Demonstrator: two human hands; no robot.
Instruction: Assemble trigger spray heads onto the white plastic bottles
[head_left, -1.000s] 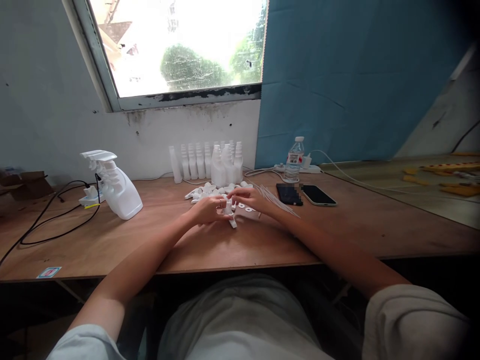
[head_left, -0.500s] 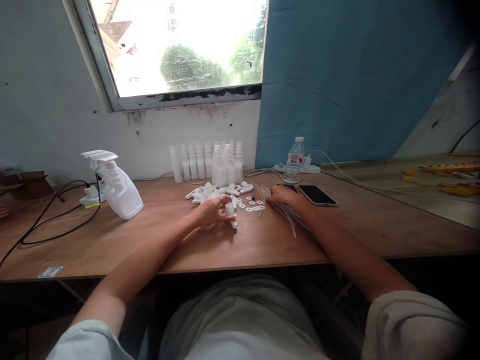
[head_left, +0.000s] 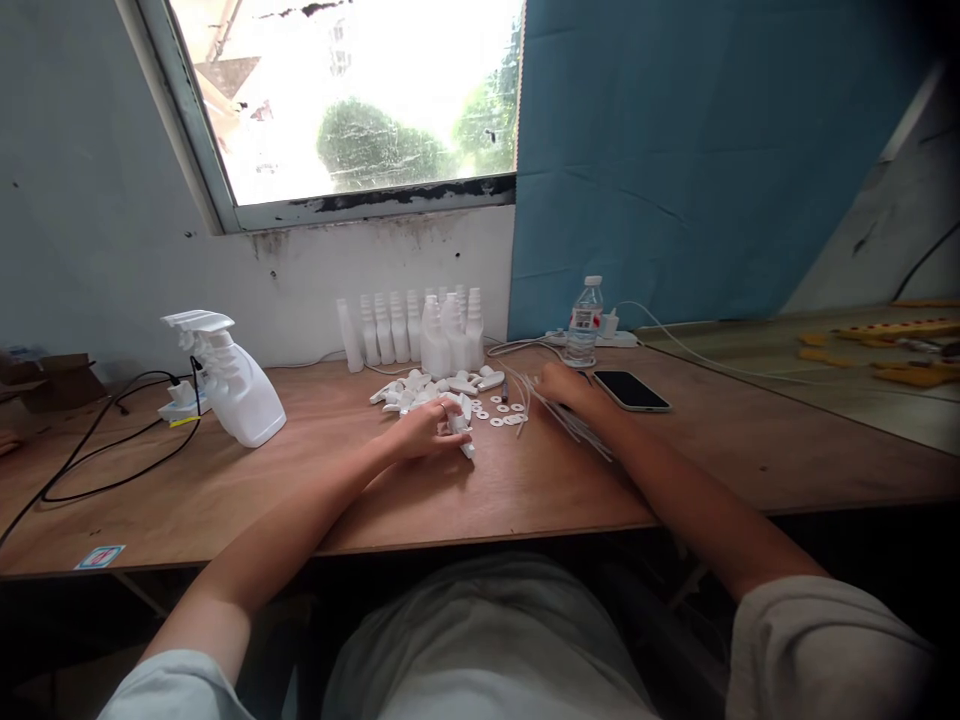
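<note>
Spray head (head_left: 468,451) sits pinched in the left grip (head_left: 421,431), seemingly for steadiness, while the right grip (head_left: 568,386), closure unclear, meets tubes (head_left: 574,425) toward two o'clock.

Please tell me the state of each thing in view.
Left hand: holding a white spray head
Right hand: at thin tubes, grip unclear
Other spray heads: heaped
White rings: lying flat
White bottles: standing, without spray heads
Left spray bottles: heads fitted
Water bottle: upright, capped
Phone: screen dark

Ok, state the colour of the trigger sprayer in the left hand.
The trigger sprayer is white, best seen in the head view.
</note>
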